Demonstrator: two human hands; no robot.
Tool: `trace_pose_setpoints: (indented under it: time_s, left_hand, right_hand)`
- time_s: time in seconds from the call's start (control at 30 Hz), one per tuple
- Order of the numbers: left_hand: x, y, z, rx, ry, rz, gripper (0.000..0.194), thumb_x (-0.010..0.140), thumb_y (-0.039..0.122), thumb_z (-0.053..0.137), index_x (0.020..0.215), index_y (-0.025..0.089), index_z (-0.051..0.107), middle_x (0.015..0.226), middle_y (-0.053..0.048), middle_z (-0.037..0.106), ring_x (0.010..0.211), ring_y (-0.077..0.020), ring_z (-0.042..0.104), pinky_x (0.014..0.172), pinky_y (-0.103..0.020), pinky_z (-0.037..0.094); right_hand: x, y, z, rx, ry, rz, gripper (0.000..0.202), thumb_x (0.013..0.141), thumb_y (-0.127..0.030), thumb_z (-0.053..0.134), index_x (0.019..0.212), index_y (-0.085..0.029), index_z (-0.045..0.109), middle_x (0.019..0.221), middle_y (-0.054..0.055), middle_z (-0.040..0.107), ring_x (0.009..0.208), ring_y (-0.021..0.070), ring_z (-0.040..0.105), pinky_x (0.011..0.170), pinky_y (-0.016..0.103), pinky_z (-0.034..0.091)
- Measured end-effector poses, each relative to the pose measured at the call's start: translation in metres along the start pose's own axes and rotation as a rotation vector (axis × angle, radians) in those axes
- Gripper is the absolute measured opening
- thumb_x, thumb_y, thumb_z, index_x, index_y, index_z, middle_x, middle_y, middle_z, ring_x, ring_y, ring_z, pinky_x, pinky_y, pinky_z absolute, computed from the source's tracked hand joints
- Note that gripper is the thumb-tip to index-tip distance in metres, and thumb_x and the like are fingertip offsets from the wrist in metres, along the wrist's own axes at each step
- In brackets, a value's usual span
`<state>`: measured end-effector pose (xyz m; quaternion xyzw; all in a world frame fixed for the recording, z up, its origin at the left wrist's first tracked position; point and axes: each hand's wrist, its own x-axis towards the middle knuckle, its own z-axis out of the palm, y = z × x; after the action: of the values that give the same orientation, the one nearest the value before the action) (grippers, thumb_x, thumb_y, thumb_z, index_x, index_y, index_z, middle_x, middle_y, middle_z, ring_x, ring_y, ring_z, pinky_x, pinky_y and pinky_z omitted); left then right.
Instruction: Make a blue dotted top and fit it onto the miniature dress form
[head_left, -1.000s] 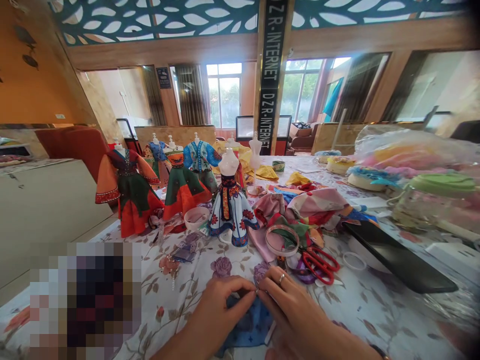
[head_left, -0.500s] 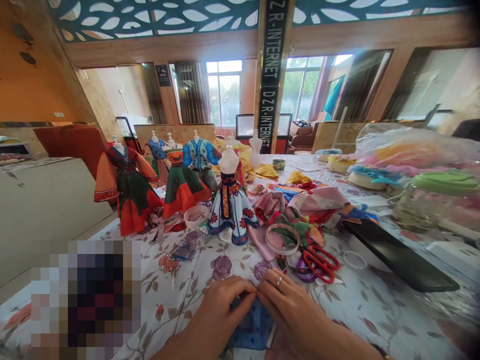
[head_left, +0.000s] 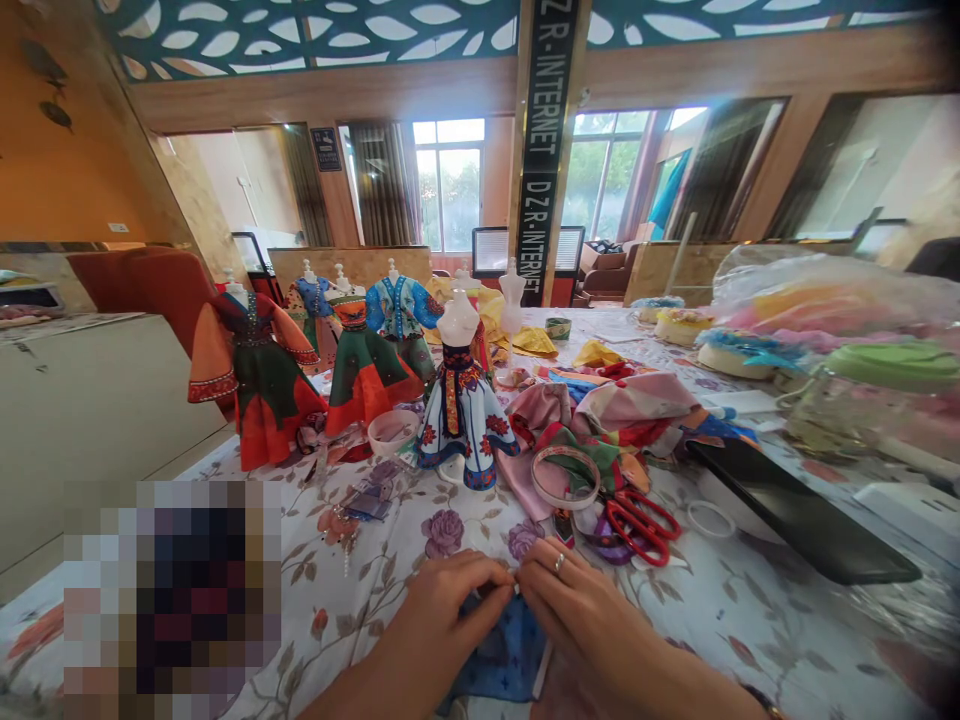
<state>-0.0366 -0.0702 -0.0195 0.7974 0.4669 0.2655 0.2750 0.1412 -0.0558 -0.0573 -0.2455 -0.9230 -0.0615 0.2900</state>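
Note:
Low at the front of the table, a small piece of sheer blue fabric [head_left: 504, 655] hangs between my two hands. My left hand [head_left: 459, 605] pinches its upper edge with thumb and forefinger. Right beside it, my right hand [head_left: 566, 605], with a ring on one finger, is closed on the same edge. The fingertips nearly meet, and whatever small detail lies between them is hidden. Just beyond my hands stands a small dress form [head_left: 457, 325] in a white, red and blue skirt [head_left: 466, 425]. Red-handled scissors [head_left: 645, 525] lie to the right of my right hand.
Several dressed doll forms stand at the left, one in a red and green dress [head_left: 259, 390]. A tape roll [head_left: 565, 477] rests against a heap of cloth scraps [head_left: 630, 405]. At the right are a black phone [head_left: 802, 505] and a green-lidded jar [head_left: 892, 370]. The left foreground is pixelated.
My fingers have shifted very slightly along the edge of the blue fabric, the right hand a touch to the right. The other things stay where they were.

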Motion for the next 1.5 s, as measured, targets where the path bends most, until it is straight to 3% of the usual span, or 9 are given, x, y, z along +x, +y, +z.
trace_pose_setpoints:
  time_s: [0.2,0.4,0.53,0.9,1.23,1.5]
  left_hand:
    - [0.0,0.005,-0.002,-0.009,-0.028,-0.09,0.018,0.085,0.021,0.053,0.076,0.017,0.067,0.076,0.0,0.069,0.071,-0.0136,0.061,0.068,-0.021,0.041]
    - [0.0,0.003,0.0,0.014,-0.041,-0.066,0.018,0.086,0.02,0.052,0.077,0.016,0.067,0.078,-0.001,0.068,0.073,-0.014,0.06,0.068,-0.021,0.04]
    - [-0.001,0.004,0.0,0.036,-0.053,-0.064,0.017,0.086,0.019,0.052,0.076,0.015,0.066,0.078,-0.001,0.068,0.074,-0.0143,0.06,0.069,-0.021,0.04]
    - [-0.001,0.002,0.001,0.011,-0.047,-0.037,0.017,0.085,0.019,0.053,0.076,0.015,0.067,0.076,-0.002,0.067,0.073,-0.0142,0.06,0.068,-0.021,0.039]
    - [0.0,0.006,-0.005,-0.036,-0.055,-0.078,0.018,0.084,0.023,0.053,0.076,0.016,0.067,0.076,0.0,0.069,0.075,-0.0146,0.061,0.07,-0.022,0.04]
    - [0.001,0.003,-0.008,-0.069,-0.064,-0.083,0.02,0.085,0.028,0.051,0.079,0.018,0.068,0.078,0.001,0.07,0.076,-0.0142,0.061,0.071,-0.022,0.04]
  right_hand:
    - [-0.002,-0.001,0.0,0.01,-0.017,0.015,0.022,0.089,-0.006,0.036,0.087,-0.013,0.057,0.077,0.008,0.059,0.073,0.0197,0.053,0.075,0.033,0.052]
    - [-0.006,0.002,0.006,-0.066,-0.04,-0.044,0.02,0.087,-0.006,0.041,0.093,-0.009,0.059,0.081,0.009,0.06,0.079,0.0216,0.053,0.08,0.035,0.051]
    - [-0.006,0.003,0.008,-0.096,-0.027,-0.061,0.018,0.088,-0.008,0.042,0.087,-0.01,0.06,0.077,0.009,0.059,0.077,0.0211,0.053,0.079,0.034,0.051]
    - [-0.008,0.002,0.011,-0.068,-0.002,-0.067,0.026,0.09,-0.008,0.035,0.089,-0.01,0.061,0.079,0.01,0.059,0.078,0.0212,0.051,0.076,0.035,0.052]
    - [-0.008,0.0,0.002,0.099,-0.084,-0.006,0.025,0.081,-0.002,0.041,0.099,-0.01,0.055,0.088,0.011,0.059,0.084,0.0224,0.051,0.081,0.037,0.05]
    - [-0.01,0.002,0.004,0.215,-0.102,0.11,0.021,0.09,-0.009,0.037,0.1,-0.016,0.054,0.089,0.008,0.058,0.084,0.0187,0.053,0.078,0.031,0.05]
